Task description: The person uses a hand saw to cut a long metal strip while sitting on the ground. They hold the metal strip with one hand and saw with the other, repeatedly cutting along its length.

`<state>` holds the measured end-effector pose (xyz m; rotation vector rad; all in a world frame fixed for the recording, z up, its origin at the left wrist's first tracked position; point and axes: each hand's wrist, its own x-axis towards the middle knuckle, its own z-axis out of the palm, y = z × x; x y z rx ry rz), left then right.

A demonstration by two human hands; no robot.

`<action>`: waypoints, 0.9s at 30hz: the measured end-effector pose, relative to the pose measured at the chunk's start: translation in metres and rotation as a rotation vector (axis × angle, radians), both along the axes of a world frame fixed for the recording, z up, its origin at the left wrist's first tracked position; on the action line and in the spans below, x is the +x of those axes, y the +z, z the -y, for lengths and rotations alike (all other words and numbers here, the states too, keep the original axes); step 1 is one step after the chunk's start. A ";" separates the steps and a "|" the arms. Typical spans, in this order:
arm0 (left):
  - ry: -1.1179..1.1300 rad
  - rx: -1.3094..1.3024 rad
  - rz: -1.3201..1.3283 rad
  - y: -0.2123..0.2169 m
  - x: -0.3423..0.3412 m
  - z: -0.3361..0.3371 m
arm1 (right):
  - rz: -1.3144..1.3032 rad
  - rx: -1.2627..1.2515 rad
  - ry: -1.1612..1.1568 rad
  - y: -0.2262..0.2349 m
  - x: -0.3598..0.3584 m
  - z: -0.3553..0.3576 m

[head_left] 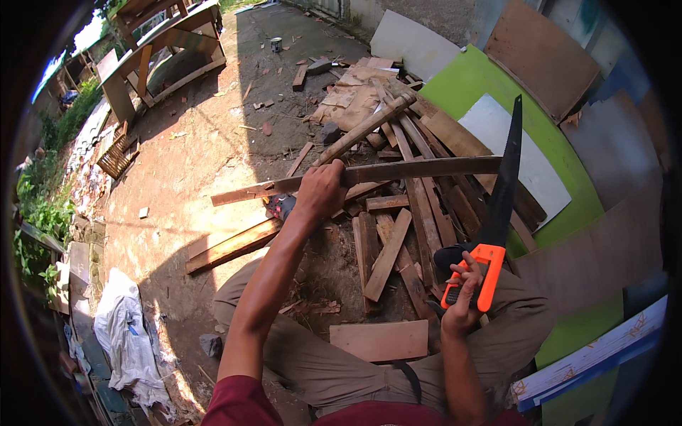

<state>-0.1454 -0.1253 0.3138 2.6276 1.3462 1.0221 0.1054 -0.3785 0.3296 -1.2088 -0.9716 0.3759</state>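
Note:
My left hand (323, 192) is closed around a long, narrow wooden plank (419, 168), which lies across the view above the ground. My right hand (462, 302) grips the orange handle of a handsaw (506, 188), some of its fingers loosely spread on the grip. The dark blade points up and away, tapering to its tip. The plank's right end meets the blade in the picture; I cannot tell whether they touch. Between my bent knees a flat wooden board (380, 340) lies on the ground.
Beyond my hands spreads a heap of wood offcuts (387, 248), with a round log (366, 128) on it. Green and white sheets (455, 78) lean by the wall at right. A white sack (128, 334) lies at left, wooden furniture (167, 53) stands far left.

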 end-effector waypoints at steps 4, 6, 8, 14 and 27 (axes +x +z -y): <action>0.010 -0.006 0.033 0.007 -0.014 0.015 | 0.088 0.075 0.101 0.027 -0.002 0.007; -0.010 0.109 0.133 0.016 -0.014 0.024 | 0.185 0.104 0.125 0.038 0.005 0.015; 0.003 0.191 0.174 0.029 -0.015 0.041 | 0.233 0.105 0.007 0.043 0.005 0.018; 0.024 0.391 0.206 0.060 -0.021 0.087 | -0.080 0.225 -0.164 0.077 -0.002 -0.024; -0.004 0.582 0.213 0.077 0.015 0.122 | -0.778 0.263 0.017 0.110 -0.052 -0.076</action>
